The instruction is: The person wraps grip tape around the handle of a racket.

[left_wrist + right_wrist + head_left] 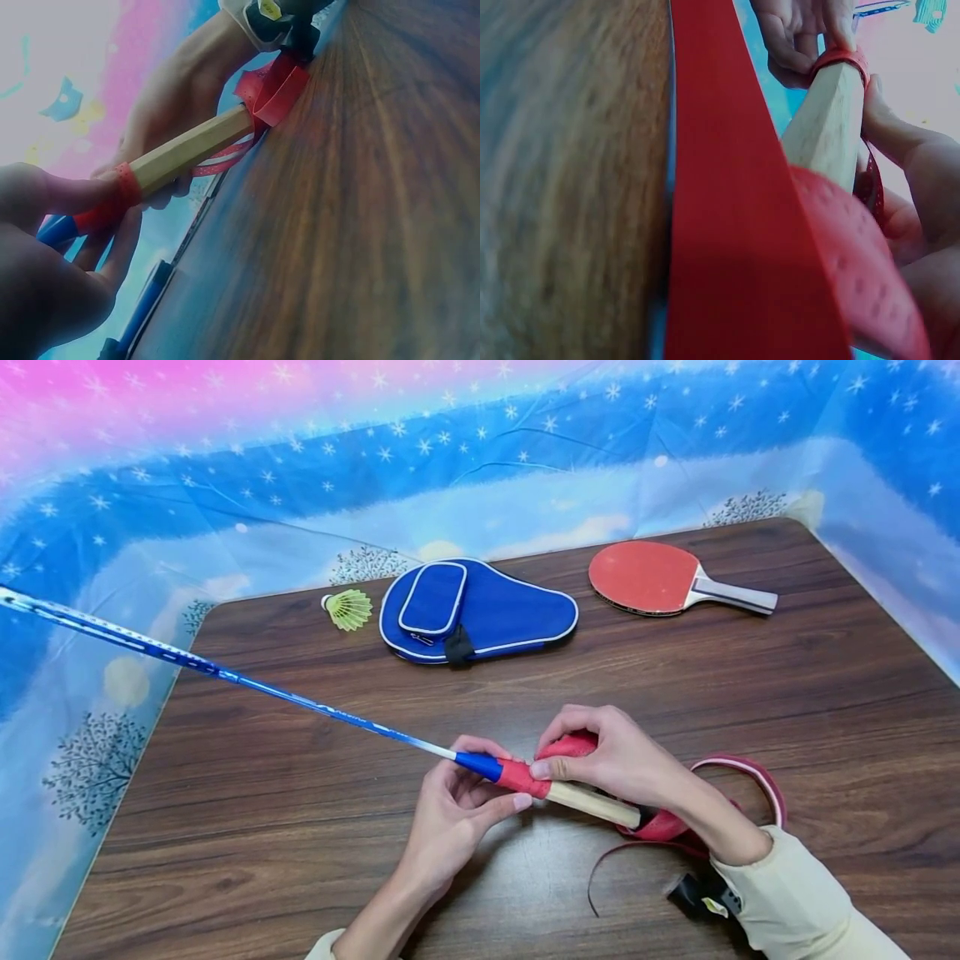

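A badminton racket with a blue shaft [322,706] slants from the upper left down to both hands, its head running out of frame. Red grip tape [517,774] wraps the top of its handle below the blue cone [477,766]; lower down, the bare wooden handle [191,146] shows. My left hand [457,814] holds the racket at the wrapped part between thumb and fingers. With thumb and fingers, my right hand [611,756] pinches the red tape at the handle. The loose tape [735,180] trails past the handle's end, looping around the right wrist.
At the back of the wooden table [262,827] lie a yellow-green shuttlecock [348,609], a blue paddle case [517,606] with a zipped pocket, and a red table tennis paddle [645,578]. A patterned cloth [450,452] hangs behind the table.
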{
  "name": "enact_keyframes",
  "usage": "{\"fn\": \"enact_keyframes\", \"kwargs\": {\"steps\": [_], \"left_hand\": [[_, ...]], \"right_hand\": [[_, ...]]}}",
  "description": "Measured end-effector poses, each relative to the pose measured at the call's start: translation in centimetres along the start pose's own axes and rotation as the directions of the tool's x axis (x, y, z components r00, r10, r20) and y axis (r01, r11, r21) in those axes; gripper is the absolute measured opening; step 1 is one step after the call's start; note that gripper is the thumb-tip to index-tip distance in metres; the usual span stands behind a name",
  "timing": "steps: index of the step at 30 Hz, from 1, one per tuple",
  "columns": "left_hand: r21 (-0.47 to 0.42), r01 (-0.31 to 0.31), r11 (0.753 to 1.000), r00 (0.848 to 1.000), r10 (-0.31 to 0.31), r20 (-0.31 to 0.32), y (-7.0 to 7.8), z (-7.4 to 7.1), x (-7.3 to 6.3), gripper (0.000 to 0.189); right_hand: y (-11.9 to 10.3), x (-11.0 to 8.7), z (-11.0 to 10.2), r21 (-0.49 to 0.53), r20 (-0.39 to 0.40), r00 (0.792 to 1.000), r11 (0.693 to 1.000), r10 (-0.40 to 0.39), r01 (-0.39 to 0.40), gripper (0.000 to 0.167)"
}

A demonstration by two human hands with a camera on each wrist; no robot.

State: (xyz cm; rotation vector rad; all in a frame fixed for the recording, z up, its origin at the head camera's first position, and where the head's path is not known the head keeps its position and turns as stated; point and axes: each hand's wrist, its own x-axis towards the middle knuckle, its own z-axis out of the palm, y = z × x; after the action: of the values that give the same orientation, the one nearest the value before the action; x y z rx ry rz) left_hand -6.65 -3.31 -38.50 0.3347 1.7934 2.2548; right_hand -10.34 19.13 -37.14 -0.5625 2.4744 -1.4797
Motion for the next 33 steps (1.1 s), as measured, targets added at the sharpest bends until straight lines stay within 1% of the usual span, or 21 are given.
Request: {"fn": "enact_keyframes", "kwargs": {"steps": [4,9,11,15,21,26,30,33], "left_hand": [[0.005,-0.001,1.000,1.000,0.001,0.020,-0.03,-0.02,-0.03,0.043],[0.001,0.018,1.000,0.999,-0.018,0.038,0.05,-0.08,-0.09,0.053],[-0.006,0.028,1.000,0.998,-0.028,0.051,0.05,-0.13,-0.12,0.057],[-0.016,0.037,0.999,0.997,-0.035,0.068,-0.10,-0.09,-0.04,0.061],[-0.030,0.028,0.999,0.998,-0.026,0.061,-0.53,0.03,0.05,0.064],[-0.033,0.043,0.999,0.997,-0.041,0.071,-0.68,0.02,0.05,0.065],[0.012,0.049,0.999,0.994,-0.050,0.097,-0.56,-0.03,0.11,0.062],[0.051,0.054,0.997,0.993,-0.059,0.103,-0.44,-0.09,0.15,0.058]], "right_hand": [[0.09,-0.01,-0.09,0.007,0.073,0.997,1.000,0.007,-0.007,0.014],[0.04,-0.04,0.03,0.016,0.130,0.990,0.998,0.057,-0.060,0.015],[0.00,-0.02,0.10,0.016,0.140,0.987,0.997,0.076,-0.079,0.016],[-0.02,0.03,0.16,0.033,0.146,0.986,0.995,0.086,-0.092,0.019],[-0.02,0.03,0.40,0.082,0.163,0.984,0.993,0.072,-0.086,0.019],[-0.09,-0.07,0.71,0.100,0.177,0.982,0.992,0.058,-0.077,0.025],[-0.07,-0.17,0.79,0.123,0.190,0.980,0.990,0.051,-0.076,0.030],[0.04,-0.14,0.77,0.149,0.207,0.978,0.986,0.040,-0.072,0.031]]}}
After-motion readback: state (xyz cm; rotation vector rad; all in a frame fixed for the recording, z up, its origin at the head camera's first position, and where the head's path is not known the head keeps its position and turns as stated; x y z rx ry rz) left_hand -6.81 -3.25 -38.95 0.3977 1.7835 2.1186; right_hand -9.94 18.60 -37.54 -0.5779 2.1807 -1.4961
